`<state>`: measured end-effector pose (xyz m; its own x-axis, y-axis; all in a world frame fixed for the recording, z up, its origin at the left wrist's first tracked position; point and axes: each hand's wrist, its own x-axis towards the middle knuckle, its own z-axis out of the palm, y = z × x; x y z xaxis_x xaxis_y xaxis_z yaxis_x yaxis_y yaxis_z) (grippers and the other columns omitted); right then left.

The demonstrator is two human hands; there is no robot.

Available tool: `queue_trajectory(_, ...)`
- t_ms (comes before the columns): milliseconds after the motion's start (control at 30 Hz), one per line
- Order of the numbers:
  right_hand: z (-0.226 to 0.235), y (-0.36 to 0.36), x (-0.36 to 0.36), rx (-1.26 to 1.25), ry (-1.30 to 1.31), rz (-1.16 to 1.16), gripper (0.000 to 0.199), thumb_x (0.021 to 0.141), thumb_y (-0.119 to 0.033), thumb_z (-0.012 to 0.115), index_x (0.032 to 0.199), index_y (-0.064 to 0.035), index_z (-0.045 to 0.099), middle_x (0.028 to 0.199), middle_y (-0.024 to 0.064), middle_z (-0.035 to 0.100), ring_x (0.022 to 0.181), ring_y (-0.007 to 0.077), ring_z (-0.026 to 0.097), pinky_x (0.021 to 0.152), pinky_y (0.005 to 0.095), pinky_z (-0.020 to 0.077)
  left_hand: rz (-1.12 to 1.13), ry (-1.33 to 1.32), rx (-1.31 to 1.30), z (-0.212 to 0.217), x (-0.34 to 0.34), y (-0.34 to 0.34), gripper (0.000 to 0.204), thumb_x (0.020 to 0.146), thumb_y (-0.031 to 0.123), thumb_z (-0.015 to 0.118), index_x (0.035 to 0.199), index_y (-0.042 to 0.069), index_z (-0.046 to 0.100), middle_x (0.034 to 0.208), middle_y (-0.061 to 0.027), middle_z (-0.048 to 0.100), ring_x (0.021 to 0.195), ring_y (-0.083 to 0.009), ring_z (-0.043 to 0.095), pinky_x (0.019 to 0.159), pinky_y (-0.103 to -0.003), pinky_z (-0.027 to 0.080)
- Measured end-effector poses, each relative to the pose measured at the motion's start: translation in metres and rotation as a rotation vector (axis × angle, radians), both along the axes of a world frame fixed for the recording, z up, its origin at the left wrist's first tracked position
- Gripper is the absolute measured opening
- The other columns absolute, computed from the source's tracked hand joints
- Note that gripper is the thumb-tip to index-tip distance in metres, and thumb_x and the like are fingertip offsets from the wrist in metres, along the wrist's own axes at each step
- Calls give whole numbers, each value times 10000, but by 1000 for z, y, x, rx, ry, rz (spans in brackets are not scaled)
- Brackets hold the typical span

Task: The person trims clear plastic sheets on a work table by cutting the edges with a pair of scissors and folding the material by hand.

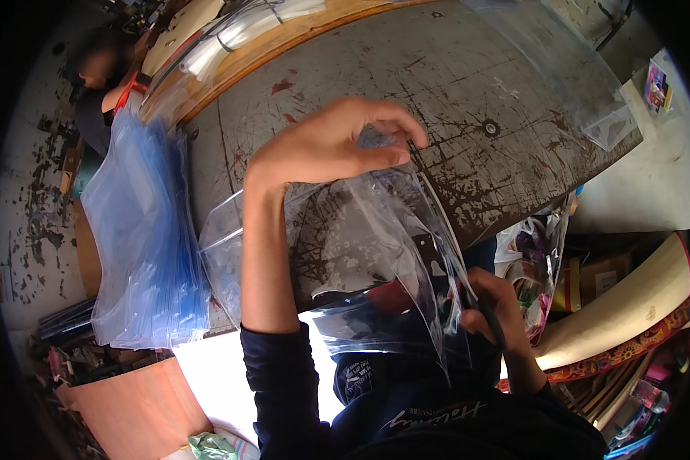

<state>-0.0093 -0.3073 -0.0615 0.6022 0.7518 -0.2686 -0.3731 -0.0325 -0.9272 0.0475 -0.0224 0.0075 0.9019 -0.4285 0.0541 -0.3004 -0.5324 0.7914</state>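
My left hand (pixel 337 142) pinches the upper edge of a clear plastic bag (pixel 360 245) over the worn grey worktable (pixel 452 92). The bag hangs down from that hand toward my lap. My right hand (pixel 494 307) grips the bag's lower right edge and also holds a thin dark object that I cannot identify. Both sleeves are dark blue.
A thick stack of bluish clear bags (pixel 142 238) lies at the table's left end. Another clear bag (pixel 583 84) lies at the table's right end. A bundle of plastic (pixel 238 31) lies on a wooden board behind. Another person (pixel 100 84) is at the far left. Clutter and boxes (pixel 590 284) fill the right.
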Motion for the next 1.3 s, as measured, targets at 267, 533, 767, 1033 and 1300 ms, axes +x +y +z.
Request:
queue_trajectory(267,-3,9,0,-43,-81,-62,319,743,-216,718,933,-21,551,579,-49,482,464,3,388,428,170,254,38,80,-17,-2,1,2,115,819,110,598,861,4,590,801,-51,613,766,-120,571,706,-262,453)
queue_trajectory(533,7,18,-4,-79,-82,-125,302,746,-204,717,917,-10,560,514,-42,465,424,6,391,400,174,244,83,88,-67,-2,1,6,139,802,128,631,824,-5,597,729,-25,595,675,-79,538,619,-228,439)
queue_trajectory(767,14,25,-3,-102,-167,-155,309,752,-252,714,877,-12,565,530,-79,409,498,-2,300,468,183,197,92,94,-117,2,-1,4,140,786,121,646,817,-10,607,697,-24,591,639,-73,527,596,-221,435)
queue_trajectory(1033,21,29,-3,-150,-158,-151,277,738,-182,727,871,-7,560,569,-60,473,520,-14,367,466,165,244,130,86,-155,3,-4,7,140,758,97,673,823,-15,622,716,-52,620,650,-89,575,609,-218,473)
queue_trajectory(1300,16,28,-2,-174,-206,-163,288,710,-168,748,870,-21,559,580,-54,502,506,-15,378,460,158,267,122,54,-153,3,-4,7,135,762,109,670,831,-1,633,726,-48,624,660,-92,580,623,-226,479)
